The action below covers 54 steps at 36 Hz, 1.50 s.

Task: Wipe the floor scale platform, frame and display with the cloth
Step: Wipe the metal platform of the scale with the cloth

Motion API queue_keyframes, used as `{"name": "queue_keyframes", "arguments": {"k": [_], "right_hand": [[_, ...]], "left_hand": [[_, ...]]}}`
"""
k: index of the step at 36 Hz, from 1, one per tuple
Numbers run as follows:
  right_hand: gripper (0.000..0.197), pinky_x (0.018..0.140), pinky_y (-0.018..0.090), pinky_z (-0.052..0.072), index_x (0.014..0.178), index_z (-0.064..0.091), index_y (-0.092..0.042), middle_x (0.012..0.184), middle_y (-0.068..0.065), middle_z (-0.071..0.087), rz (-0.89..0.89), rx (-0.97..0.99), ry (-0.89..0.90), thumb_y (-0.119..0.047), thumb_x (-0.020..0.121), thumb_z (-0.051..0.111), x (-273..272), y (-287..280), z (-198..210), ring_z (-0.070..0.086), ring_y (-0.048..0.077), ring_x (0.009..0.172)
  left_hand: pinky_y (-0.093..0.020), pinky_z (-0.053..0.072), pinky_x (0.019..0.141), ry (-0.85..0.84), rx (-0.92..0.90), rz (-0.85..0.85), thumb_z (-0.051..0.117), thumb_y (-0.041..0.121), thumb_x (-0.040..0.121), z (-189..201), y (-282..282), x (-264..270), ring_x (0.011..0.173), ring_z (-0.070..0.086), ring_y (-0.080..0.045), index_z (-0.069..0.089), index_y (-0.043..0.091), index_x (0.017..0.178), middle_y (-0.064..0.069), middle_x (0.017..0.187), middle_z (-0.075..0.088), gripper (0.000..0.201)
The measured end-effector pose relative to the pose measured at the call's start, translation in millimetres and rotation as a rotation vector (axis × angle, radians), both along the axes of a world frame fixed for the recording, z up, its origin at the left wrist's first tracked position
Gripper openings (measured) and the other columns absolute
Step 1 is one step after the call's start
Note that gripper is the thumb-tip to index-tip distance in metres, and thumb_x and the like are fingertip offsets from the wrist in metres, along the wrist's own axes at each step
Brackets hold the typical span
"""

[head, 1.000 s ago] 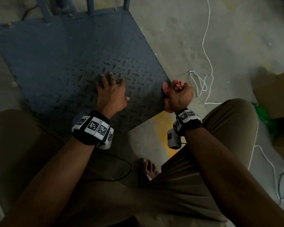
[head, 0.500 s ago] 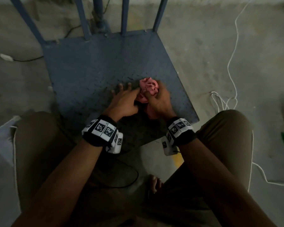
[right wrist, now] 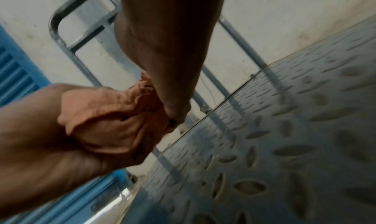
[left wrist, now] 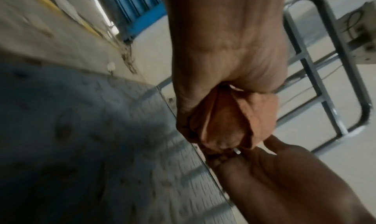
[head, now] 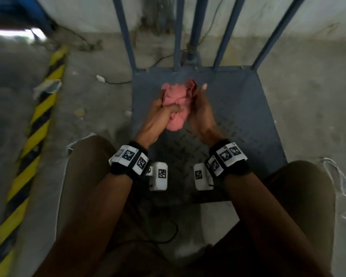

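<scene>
A crumpled pink cloth (head: 178,100) is held up between both hands above the blue-grey checker-plate platform (head: 248,116) of the floor scale. My left hand (head: 162,110) grips the cloth's left side, thumb curled across its front. My right hand (head: 200,108) cups its right side, one fingertip poking up above it. In the left wrist view the cloth (left wrist: 230,119) bulges out of the fist; in the right wrist view the cloth (right wrist: 114,115) sits bunched between both hands. The frame's blue-grey bars (head: 226,33) rise at the platform's far edge. No display shows in the head view.
A yellow-and-black hazard stripe (head: 38,124) runs along the concrete floor at left. White cord (head: 340,176) lies on the floor at right. A thin black cable (head: 116,82) trails left of the platform. My bent knees frame the platform's near edge. A pale wall stands behind the bars.
The right hand carried the cloth from the platform's right edge to the middle. The left hand left the plate and took hold of the cloth; both lifted it toward the far bars.
</scene>
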State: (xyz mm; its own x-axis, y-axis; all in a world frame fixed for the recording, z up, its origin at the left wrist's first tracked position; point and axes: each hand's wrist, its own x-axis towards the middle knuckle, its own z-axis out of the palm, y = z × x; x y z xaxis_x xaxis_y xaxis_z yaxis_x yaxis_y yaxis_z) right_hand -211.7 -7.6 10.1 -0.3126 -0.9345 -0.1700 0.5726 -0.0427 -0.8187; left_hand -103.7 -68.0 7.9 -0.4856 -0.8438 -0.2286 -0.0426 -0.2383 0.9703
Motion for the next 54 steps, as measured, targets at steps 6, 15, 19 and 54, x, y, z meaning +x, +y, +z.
{"name": "queue_keyframes", "arguments": {"k": [6,15,19,54], "right_hand": [[0.06,0.116,0.039,0.037,0.143,0.053,-0.012,0.143,0.003,0.056,0.043,0.3,0.837,-0.04,0.091,0.051,42,-76,-48,0.051,0.02,0.133],[0.084,0.113,0.065,-0.02,0.158,0.005,-0.046,0.167,-0.009,-0.02,0.38,0.717,1.401,-0.056,0.092,0.056,71,-128,-71,-0.027,0.032,0.151],[0.088,0.113,0.068,-0.019,0.156,-0.012,-0.047,0.164,-0.005,-0.029,0.409,0.771,1.512,-0.059,0.094,0.05,73,-136,-78,-0.031,0.037,0.148],[0.085,0.112,0.069,-0.02,0.155,-0.016,-0.045,0.162,-0.004,-0.034,0.472,0.787,1.539,-0.063,0.097,0.043,73,-137,-78,-0.034,0.04,0.146]], "left_hand": [[-0.046,0.057,0.092,-0.08,-0.063,0.259,0.067,0.019,0.063,-23,-75,60,0.099,0.07,-0.027,0.063,0.029,0.108,-0.002,0.107,0.074,0.046],[-0.028,0.058,0.062,0.005,0.324,0.346,0.044,0.01,0.098,-79,-133,123,0.076,0.068,-0.014,0.054,0.006,0.132,-0.006,0.104,0.068,0.035],[-0.024,0.056,0.059,0.173,0.41,0.168,0.042,0.011,0.09,-101,-150,109,0.07,0.063,-0.014,0.053,0.009,0.12,-0.004,0.087,0.063,0.031],[-0.034,0.059,0.088,-0.097,0.065,0.247,0.059,0.006,0.094,-93,-168,68,0.088,0.072,-0.017,0.068,0.017,0.103,0.002,0.094,0.075,0.017]]}}
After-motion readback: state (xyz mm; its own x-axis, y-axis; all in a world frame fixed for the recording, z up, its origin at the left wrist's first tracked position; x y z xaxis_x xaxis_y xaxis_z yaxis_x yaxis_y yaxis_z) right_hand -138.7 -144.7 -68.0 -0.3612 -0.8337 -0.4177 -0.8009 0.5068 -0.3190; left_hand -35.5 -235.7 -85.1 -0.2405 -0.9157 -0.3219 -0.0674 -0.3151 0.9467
